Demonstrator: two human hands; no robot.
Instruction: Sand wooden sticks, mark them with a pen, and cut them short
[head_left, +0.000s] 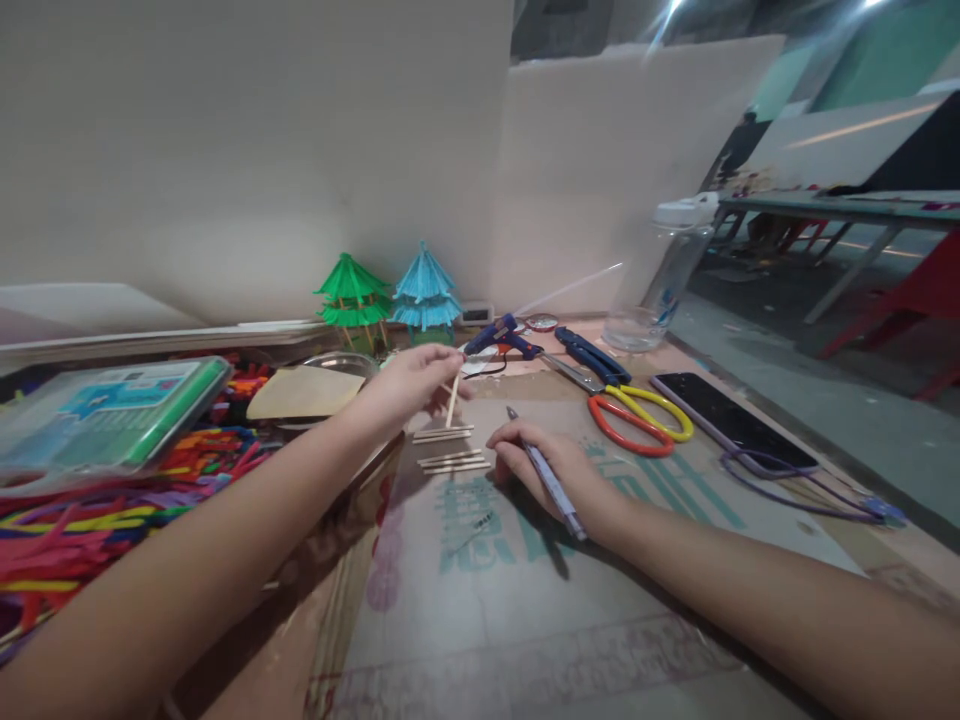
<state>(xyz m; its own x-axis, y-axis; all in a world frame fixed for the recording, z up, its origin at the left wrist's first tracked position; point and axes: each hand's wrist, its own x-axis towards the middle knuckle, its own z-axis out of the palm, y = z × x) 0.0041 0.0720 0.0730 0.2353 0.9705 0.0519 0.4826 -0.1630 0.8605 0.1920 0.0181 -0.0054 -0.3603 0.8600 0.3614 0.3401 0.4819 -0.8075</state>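
Observation:
My left hand [411,383] pinches a thin wooden stick [452,400] and holds it upright, its lower end on a small group of sticks [442,433] lying flat on the cardboard sheet [495,600]. A second group of flat sticks [454,463] lies just below. My right hand [551,478] rests on the cardboard beside those sticks, fingers closed around a pen [546,475] that points up and away from me.
Orange and yellow scissors [634,415], blue pliers [592,357] and a blue glue gun [499,338] lie behind the hands. A phone [731,422] with a cable lies right, a clear bottle [660,285] beyond. Green [352,295] and blue [426,290] paper pagodas stand at the wall. Coloured strips [112,500] and a plastic box [105,410] sit left.

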